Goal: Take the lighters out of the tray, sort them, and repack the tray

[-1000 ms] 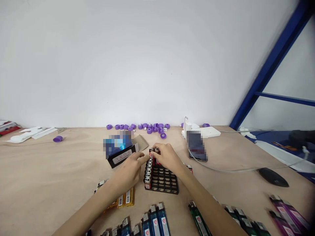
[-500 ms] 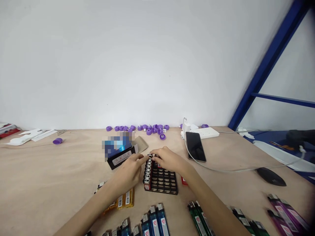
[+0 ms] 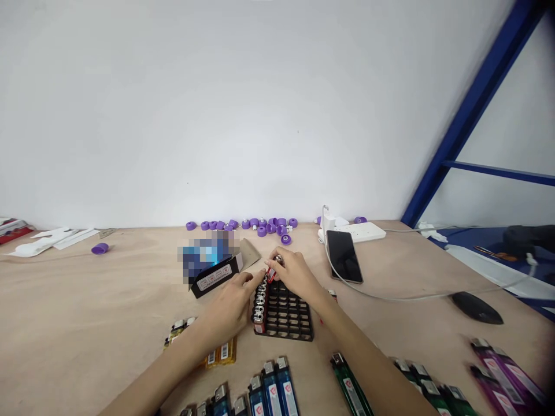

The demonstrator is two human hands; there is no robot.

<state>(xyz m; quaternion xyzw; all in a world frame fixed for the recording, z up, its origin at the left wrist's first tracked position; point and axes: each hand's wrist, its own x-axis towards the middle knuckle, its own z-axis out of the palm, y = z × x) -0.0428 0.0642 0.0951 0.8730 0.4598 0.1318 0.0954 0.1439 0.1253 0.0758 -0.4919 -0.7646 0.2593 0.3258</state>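
My right hand (image 3: 295, 273) is closed on a red lighter (image 3: 272, 274), held tilted with its metal top up, over the back left of a black slotted tray (image 3: 289, 335). Along the tray's left side stands a row of lighters (image 3: 260, 303), metal tops up, with a red body showing at the near end. My left hand (image 3: 234, 297) lies beside that row, index finger stretched to its far end, the other fingers partly hidden. The slots to the right of the row show no lighters.
Blue lighters (image 3: 277, 390), yellow lighters (image 3: 223, 352), green lighters (image 3: 352, 386) and purple lighters (image 3: 505, 378) lie nearer me. Behind are an open box (image 3: 214, 278) and purple caps (image 3: 261, 231). A phone (image 3: 344, 257), power strip (image 3: 364, 232), cable (image 3: 403, 300) and mouse (image 3: 477, 309) lie right.
My right hand has lifted slightly at the tray's back, and the red lighter in it now shows tilted. My left hand stays beside the row.
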